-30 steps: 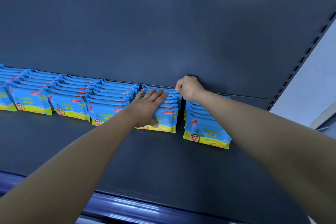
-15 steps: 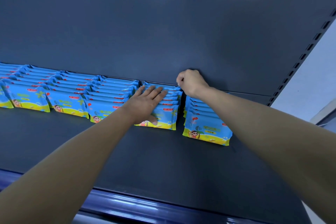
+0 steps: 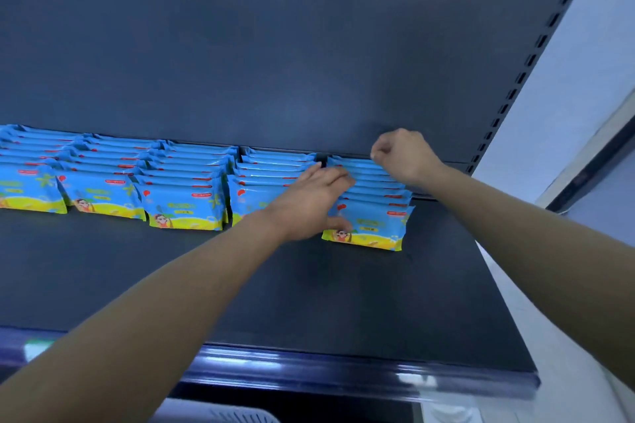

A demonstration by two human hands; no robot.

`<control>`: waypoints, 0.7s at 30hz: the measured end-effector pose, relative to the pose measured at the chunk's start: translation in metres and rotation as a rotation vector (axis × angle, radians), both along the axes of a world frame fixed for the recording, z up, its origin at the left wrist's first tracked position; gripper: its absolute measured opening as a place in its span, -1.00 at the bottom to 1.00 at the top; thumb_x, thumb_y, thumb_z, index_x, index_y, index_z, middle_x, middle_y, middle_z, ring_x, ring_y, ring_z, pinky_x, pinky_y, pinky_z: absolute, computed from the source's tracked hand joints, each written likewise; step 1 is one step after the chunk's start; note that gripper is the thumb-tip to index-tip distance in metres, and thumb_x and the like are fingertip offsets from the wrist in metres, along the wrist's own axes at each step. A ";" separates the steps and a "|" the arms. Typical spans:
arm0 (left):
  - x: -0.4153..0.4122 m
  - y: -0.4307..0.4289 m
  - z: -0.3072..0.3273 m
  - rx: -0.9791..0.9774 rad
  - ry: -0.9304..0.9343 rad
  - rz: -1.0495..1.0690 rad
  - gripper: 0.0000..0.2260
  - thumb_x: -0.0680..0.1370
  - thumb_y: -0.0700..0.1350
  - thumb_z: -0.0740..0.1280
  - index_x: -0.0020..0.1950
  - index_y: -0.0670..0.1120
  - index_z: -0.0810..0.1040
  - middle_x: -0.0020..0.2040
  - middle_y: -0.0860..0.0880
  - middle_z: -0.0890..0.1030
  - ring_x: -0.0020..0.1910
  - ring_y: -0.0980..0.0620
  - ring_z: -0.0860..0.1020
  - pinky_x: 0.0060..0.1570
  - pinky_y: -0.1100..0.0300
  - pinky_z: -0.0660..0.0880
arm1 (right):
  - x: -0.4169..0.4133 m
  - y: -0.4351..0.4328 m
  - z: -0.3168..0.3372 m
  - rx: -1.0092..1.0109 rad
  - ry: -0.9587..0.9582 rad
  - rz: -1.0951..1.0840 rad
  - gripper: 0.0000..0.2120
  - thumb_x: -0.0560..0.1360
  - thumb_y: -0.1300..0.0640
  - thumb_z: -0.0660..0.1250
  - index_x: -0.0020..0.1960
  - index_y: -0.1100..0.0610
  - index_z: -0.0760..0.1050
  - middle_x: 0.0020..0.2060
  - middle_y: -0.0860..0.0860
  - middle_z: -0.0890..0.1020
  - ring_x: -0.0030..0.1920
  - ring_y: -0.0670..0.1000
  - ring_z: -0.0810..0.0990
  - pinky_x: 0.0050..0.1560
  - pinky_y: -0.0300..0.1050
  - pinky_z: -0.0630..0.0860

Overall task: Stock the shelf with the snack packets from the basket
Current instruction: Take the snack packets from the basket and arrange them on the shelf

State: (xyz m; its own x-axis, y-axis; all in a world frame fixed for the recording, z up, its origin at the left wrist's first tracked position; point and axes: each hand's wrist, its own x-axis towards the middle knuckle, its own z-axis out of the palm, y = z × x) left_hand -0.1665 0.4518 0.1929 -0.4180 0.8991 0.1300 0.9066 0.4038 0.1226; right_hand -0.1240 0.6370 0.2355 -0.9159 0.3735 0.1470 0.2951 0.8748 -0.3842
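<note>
Blue-and-yellow snack packets stand upright in several front-to-back rows along the back of a dark shelf (image 3: 309, 302). The rightmost row (image 3: 374, 220) stands slightly apart from the row to its left (image 3: 261, 192). My left hand (image 3: 314, 204) lies over the left side of the rightmost row, fingers across the packet tops and thumb against the front packet's face. My right hand (image 3: 405, 154) is curled into a loose fist at the rear of that row, its fingertips at the top edge of the back packets by the shelf's back panel.
The shelf's dark back panel (image 3: 275, 45) rises behind the rows. A slotted upright (image 3: 515, 86) ends the shelf on the right, with a pale wall beyond. A glossy blue front rail (image 3: 343, 371) edges the shelf. A white ribbed object (image 3: 223, 415) shows below it.
My left hand has moved right, from the second-to-last row onto the rightmost row. My right hand has shifted right to the rear of that row. The view has shifted left.
</note>
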 end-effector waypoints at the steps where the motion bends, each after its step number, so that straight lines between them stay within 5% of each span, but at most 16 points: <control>1: 0.004 0.006 -0.002 -0.020 0.008 -0.008 -0.28 0.49 0.19 0.31 0.53 -0.07 0.13 0.51 -0.02 0.17 0.52 0.04 0.07 0.49 0.14 -0.18 | 0.007 0.004 -0.001 -0.006 -0.023 -0.037 -0.79 0.52 0.23 0.21 -0.04 0.26 0.61 -0.05 0.16 0.67 0.02 0.18 0.60 0.04 -0.01 0.55; 6: 0.012 0.023 -0.013 -0.057 0.083 0.031 -0.41 0.54 0.01 0.31 0.51 -0.09 0.18 0.47 -0.05 0.24 0.45 -0.06 0.19 0.49 0.14 -0.05 | 0.031 0.009 -0.005 -0.081 -0.214 -0.156 -0.71 0.56 0.29 0.12 0.18 0.32 0.52 0.13 0.25 0.57 0.18 0.23 0.52 0.13 -0.03 0.45; 10: 0.018 0.028 -0.014 -0.026 0.113 0.085 -0.48 0.56 -0.07 0.28 0.48 -0.10 0.22 0.44 -0.06 0.28 0.43 -0.06 0.22 0.46 0.16 -0.01 | 0.038 0.011 -0.001 -0.210 -0.166 -0.223 -0.69 0.56 0.33 0.11 0.23 0.33 0.49 0.17 0.26 0.54 0.21 0.21 0.51 0.16 -0.06 0.45; 13: 0.019 0.031 -0.015 -0.018 0.091 0.125 -0.46 0.53 0.00 0.32 0.45 -0.11 0.24 0.43 -0.09 0.27 0.44 -0.07 0.20 0.46 0.13 0.02 | 0.043 0.015 -0.001 -0.316 -0.122 -0.249 -0.73 0.56 0.32 0.11 0.15 0.35 0.51 0.13 0.25 0.56 0.20 0.19 0.52 -0.11 -0.21 0.44; 16: 0.021 0.032 -0.016 -0.053 0.048 0.177 -0.36 0.49 0.05 0.37 0.46 -0.12 0.18 0.49 -0.13 0.15 0.51 -0.13 0.07 0.49 0.05 -0.01 | 0.046 0.022 -0.014 -0.322 -0.230 -0.228 -0.78 0.57 0.27 0.12 -0.11 0.29 0.52 -0.04 0.15 0.61 0.12 0.11 0.55 0.04 -0.14 0.48; 18: 0.020 0.032 -0.016 -0.088 0.069 0.191 -0.34 0.51 0.05 0.35 0.49 -0.12 0.13 0.51 -0.13 0.14 0.52 -0.13 0.05 0.49 0.03 -0.03 | 0.048 0.019 -0.018 -0.710 -0.139 -0.261 -0.75 0.58 0.29 0.12 0.11 0.35 0.52 0.06 0.20 0.63 0.14 0.14 0.59 0.05 -0.10 0.52; 21: 0.020 0.033 -0.018 -0.118 0.126 0.200 -0.35 0.54 0.05 0.30 0.51 -0.14 0.09 0.50 -0.13 0.16 0.50 -0.13 0.09 0.49 0.03 -0.02 | 0.048 0.018 -0.019 -0.863 -0.106 -0.224 -0.71 0.60 0.31 0.07 0.20 0.30 0.51 0.07 0.14 0.64 0.06 0.09 0.64 -0.03 -0.14 0.60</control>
State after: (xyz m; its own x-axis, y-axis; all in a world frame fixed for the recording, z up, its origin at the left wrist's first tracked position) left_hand -0.1470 0.4843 0.1751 -0.5765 0.8120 0.0912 0.8122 0.5816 -0.0447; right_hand -0.0762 0.6547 0.2169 -0.8013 0.4860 -0.3489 0.4953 0.2117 -0.8425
